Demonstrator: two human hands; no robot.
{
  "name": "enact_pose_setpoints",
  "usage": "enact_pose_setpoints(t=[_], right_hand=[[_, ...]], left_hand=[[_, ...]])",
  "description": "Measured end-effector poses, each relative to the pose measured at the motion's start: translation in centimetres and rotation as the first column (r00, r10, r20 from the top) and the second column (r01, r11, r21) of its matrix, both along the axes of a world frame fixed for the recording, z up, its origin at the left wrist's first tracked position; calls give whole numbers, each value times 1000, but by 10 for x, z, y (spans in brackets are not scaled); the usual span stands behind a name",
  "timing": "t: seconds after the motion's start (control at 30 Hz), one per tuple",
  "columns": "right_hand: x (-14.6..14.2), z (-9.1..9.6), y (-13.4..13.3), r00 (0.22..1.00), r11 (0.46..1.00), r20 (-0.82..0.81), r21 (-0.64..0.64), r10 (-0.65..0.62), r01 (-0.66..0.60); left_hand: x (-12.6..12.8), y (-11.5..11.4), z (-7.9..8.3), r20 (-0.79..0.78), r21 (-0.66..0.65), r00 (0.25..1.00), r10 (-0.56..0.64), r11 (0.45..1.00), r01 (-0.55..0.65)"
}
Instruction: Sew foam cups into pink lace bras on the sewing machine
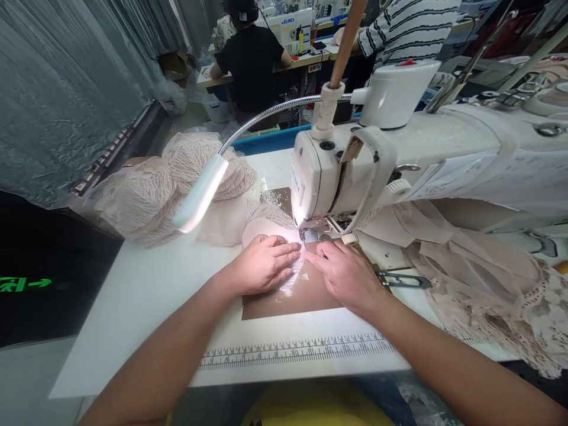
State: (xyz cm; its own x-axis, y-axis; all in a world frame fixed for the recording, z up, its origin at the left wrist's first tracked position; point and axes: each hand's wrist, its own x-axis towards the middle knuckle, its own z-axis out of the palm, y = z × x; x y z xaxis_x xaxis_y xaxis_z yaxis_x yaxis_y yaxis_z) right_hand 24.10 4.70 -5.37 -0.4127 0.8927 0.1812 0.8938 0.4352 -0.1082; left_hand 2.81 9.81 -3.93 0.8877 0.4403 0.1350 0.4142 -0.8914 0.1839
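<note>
Pale, sheer lace fabric lies on a glossy brown flat sheet, just before the needle area of a white metal sewing machine. I have my left hand on it, fingers together and pressing; my right hand touches its edge with index extended, others curled. I cannot tell whether either pinches cloth. "JUKI" reads in blue on a white background machine; black numerals, 10 and 12 among them, mark a printed ruler scale along the white tabletop's front edge. Leftward, I have room to its slanted edge; rightward, a beige lace heap crowds me.
</note>
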Motion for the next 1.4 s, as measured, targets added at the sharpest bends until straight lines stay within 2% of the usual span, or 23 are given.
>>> enact_pose_setpoints(t=[0.2, 0.37, 0.63, 0.97, 1.13, 1.4], right_hand=[[-2, 0, 3, 998, 998, 2, -18, -56, 56], [0, 0, 5, 999, 999, -3, -8, -41, 41], [12, -1, 2, 987, 992, -103, -5, 125, -126], [17, -1, -3, 919, 928, -152, -25, 365, -373], [17, 1, -4, 911, 919, -149, -35, 384, -393], [15, -1, -4, 913, 924, -149, 25, 380, -381]], left_hand=[[6, -2, -5, 13, 14, 994, 108, 994, -109], [7, -3, -7, 40, 16, 991, 131, 991, -131], [2, -4, -4, 53, -20, 995, 82, 996, -81], [-1, -5, -2, 78, -81, 997, 3, 997, 3], [-2, -3, -4, 86, -106, 996, -7, 994, 16], [0, -4, -3, 85, -117, 996, -28, 992, 38]])
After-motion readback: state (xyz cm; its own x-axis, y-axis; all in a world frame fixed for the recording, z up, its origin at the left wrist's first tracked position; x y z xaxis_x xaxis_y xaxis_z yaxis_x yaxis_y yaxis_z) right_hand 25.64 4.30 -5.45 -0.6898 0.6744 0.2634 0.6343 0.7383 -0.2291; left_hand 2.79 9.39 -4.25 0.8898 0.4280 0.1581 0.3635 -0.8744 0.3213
